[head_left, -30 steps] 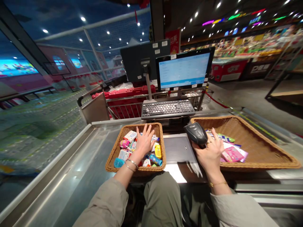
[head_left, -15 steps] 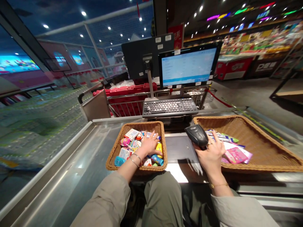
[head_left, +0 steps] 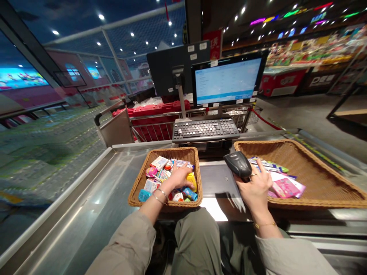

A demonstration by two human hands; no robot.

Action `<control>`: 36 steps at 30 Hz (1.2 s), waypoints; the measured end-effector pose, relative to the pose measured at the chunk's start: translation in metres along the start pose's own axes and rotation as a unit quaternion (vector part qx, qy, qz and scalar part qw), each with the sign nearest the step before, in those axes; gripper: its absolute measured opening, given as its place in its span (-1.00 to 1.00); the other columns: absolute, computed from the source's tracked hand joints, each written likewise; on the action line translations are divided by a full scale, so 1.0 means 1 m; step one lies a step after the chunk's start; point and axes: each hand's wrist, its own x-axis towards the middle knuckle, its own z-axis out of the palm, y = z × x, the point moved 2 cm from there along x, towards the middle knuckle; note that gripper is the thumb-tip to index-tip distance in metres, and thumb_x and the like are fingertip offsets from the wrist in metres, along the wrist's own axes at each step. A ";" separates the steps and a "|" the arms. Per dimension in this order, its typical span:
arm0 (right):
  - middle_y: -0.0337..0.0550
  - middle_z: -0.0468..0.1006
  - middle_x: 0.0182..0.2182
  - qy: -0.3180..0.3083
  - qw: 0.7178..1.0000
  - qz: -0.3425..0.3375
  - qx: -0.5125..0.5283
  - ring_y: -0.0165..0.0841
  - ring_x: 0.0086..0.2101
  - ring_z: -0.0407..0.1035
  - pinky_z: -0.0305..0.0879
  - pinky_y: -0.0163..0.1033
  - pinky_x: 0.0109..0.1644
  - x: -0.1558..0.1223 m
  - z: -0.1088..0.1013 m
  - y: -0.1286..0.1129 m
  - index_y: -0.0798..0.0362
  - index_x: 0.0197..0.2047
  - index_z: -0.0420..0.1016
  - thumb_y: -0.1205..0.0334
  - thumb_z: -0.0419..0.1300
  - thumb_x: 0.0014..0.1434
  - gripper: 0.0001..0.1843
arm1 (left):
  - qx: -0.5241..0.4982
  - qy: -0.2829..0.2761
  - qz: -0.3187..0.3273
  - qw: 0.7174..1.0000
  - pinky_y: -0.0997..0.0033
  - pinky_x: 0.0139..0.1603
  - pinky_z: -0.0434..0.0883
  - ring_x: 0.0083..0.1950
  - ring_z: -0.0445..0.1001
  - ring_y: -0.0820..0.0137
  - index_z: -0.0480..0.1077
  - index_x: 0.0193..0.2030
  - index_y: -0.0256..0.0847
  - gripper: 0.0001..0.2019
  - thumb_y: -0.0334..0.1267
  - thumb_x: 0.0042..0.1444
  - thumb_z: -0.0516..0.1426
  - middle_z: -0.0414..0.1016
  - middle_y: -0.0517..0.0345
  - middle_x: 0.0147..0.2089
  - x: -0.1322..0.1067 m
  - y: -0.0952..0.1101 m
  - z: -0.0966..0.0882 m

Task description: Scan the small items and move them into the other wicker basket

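Note:
My left hand (head_left: 179, 178) reaches into the smaller wicker basket (head_left: 134, 193), its fingers apart over a pile of small packaged goods. A yellow packet (head_left: 191, 181) lies against its fingers and thumb; whether they press on it I cannot tell. Around the hand are a white box (head_left: 159, 163), a pink round item (head_left: 151, 172), a blue tube (head_left: 189, 193) and a turquoise item (head_left: 145, 195). In my right hand (head_left: 256, 187) is a black barcode scanner (head_left: 238, 164), gripped by its handle, with its head pointing left above the grey counter plate (head_left: 213, 177).
Right of the scanner, a larger wicker basket (head_left: 321, 175) holds pink packs (head_left: 286, 187) and striped wrappers. Behind the counter plate stand a keyboard (head_left: 205, 129) and a lit monitor (head_left: 228, 80). A metal counter (head_left: 114, 179) extends left, with a trolley (head_left: 155, 126) beyond it.
My left hand has shifted slightly left and down within the smaller basket, its fingers a little less spread, uncovering more of the yellow packet. My right hand and the scanner stay in place.

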 end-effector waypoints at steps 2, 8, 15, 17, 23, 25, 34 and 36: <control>0.12 0.63 0.05 -0.002 1.000 -0.005 -0.001 0.16 0.34 0.21 -0.03 0.45 0.37 0.000 0.000 0.000 0.05 -0.05 0.59 0.02 0.26 0.20 -0.66 | -0.015 -0.001 0.015 1.000 -0.22 0.56 -0.35 0.54 0.14 -0.02 0.52 -0.24 -0.12 -0.64 0.05 -0.03 0.43 0.54 0.01 0.28 -0.005 0.000 -0.005; 0.12 0.62 0.06 -0.005 1.000 0.002 0.001 0.15 0.34 0.21 -0.06 0.47 0.38 -0.002 0.001 -0.001 0.05 -0.01 0.56 0.03 0.24 0.20 -0.64 | -0.011 0.001 0.042 0.999 -0.34 0.52 -0.46 0.56 0.09 -0.03 0.50 -0.32 -0.14 -0.79 -0.09 0.10 0.36 0.41 0.00 0.40 -0.021 0.000 -0.018; 0.10 0.60 0.08 -0.013 1.000 0.018 0.007 0.14 0.34 0.20 -0.11 0.49 0.39 -0.001 0.000 -0.001 0.02 -0.06 0.56 0.01 0.23 0.19 -0.66 | 0.048 0.044 0.063 0.996 -0.48 0.45 -0.59 0.57 0.06 -0.06 0.54 -0.27 -0.15 -0.94 -0.28 0.12 0.32 0.42 -0.02 0.39 -0.030 -0.002 -0.030; 0.09 0.60 0.08 -0.012 1.000 0.018 0.009 0.12 0.34 0.20 -0.10 0.48 0.39 -0.001 0.000 -0.001 0.01 -0.06 0.56 0.02 0.23 0.18 -0.67 | 0.054 0.077 0.051 0.994 -0.53 0.44 -0.57 0.56 0.07 -0.06 0.56 -0.25 -0.14 -0.95 -0.28 0.14 0.31 0.41 -0.01 0.40 -0.031 -0.005 -0.038; 0.07 0.61 0.06 -0.007 1.000 0.000 0.011 0.10 0.33 0.21 -0.06 0.44 0.38 0.000 0.000 -0.003 0.00 -0.09 0.55 0.05 0.23 0.18 -0.71 | 0.068 0.243 -0.010 0.967 -0.58 0.47 -0.36 0.56 0.09 -0.02 0.59 -0.13 -0.06 -0.85 -0.33 0.15 0.28 0.41 0.04 0.39 -0.029 -0.007 -0.061; 0.05 0.60 0.08 -0.010 1.000 -0.009 0.009 0.10 0.33 0.21 -0.07 0.45 0.39 -0.001 0.000 -0.003 -0.01 -0.08 0.55 0.06 0.24 0.18 -0.71 | 0.068 0.292 -0.018 0.954 -0.57 0.49 -0.31 0.56 0.08 0.00 0.59 -0.09 -0.03 -0.81 -0.34 0.16 0.27 0.40 0.08 0.40 -0.025 -0.001 -0.064; 0.07 0.61 0.09 -0.012 0.998 -0.058 -0.003 0.11 0.34 0.21 -0.06 0.42 0.38 -0.003 0.000 -0.004 0.00 -0.05 0.56 0.08 0.23 0.17 -0.69 | 0.050 0.341 -0.019 0.939 -0.55 0.50 -0.35 0.59 0.00 0.01 0.57 0.06 0.03 -0.71 -0.29 0.21 0.23 0.35 0.15 0.43 0.002 0.037 -0.060; 0.06 0.59 0.12 -0.025 0.998 -0.060 -0.004 0.11 0.36 0.18 -0.10 0.41 0.40 -0.003 0.000 -0.005 0.00 -0.05 0.56 0.09 0.22 0.16 -0.69 | 0.048 0.340 -0.022 0.939 -0.55 0.50 -0.39 0.60 -0.03 0.00 0.57 0.08 0.04 -0.69 -0.29 0.22 0.22 0.34 0.14 0.43 0.007 0.043 -0.058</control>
